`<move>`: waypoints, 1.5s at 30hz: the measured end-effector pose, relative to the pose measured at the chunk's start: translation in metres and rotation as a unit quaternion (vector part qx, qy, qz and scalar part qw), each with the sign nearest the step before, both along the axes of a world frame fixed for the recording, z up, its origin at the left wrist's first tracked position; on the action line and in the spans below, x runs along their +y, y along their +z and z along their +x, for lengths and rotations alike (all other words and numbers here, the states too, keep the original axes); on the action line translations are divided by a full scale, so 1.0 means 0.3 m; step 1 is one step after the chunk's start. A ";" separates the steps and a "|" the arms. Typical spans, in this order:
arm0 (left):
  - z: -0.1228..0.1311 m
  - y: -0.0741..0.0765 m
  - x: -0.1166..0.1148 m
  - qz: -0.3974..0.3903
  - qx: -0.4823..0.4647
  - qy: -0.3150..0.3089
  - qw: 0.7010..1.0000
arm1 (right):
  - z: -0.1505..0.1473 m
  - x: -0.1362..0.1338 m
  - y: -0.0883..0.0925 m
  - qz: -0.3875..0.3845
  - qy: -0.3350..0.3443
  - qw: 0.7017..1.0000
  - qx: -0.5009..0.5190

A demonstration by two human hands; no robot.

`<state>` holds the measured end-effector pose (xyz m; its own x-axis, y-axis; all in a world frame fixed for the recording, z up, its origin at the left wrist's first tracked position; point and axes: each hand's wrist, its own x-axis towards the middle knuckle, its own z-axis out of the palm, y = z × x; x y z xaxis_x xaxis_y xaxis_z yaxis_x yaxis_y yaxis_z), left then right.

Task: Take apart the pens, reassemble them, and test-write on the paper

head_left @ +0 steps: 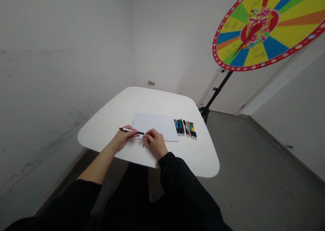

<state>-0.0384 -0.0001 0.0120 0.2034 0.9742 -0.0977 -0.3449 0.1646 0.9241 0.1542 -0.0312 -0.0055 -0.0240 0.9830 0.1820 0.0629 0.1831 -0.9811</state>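
My left hand (123, 137) and my right hand (155, 141) both grip a black and white pen (132, 131), held level just above the white table (106, 126). The left fingers wrap the white part; the right fingertips pinch the black end. A white sheet of paper (157, 125) lies right behind the hands. To its right, several pens (185, 128) in blue, green, black, pink and yellow lie side by side in a row.
The table stands in a corner of white walls. A colourful prize wheel (266, 24) on a black tripod stand (215, 92) rises beyond the table's far right edge. Grey floor spreads to the right.
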 end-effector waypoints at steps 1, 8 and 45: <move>0.000 0.000 0.000 0.000 -0.003 0.002 1.000 | 0.000 0.000 0.000 -0.001 0.001 1.000 0.002; -0.003 0.006 0.003 -0.011 -0.008 0.008 1.000 | 0.001 0.004 -0.005 -0.016 0.005 0.999 0.050; -0.002 -0.004 0.010 -0.018 -0.021 0.011 1.000 | 0.032 0.014 0.007 0.009 0.013 1.000 -0.011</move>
<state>-0.0392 0.0029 0.0108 0.1874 0.9743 -0.1248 -0.3880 0.1902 0.9018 0.1638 -0.0270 -0.0034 -0.0545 0.9784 0.1993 0.0803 0.2033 -0.9758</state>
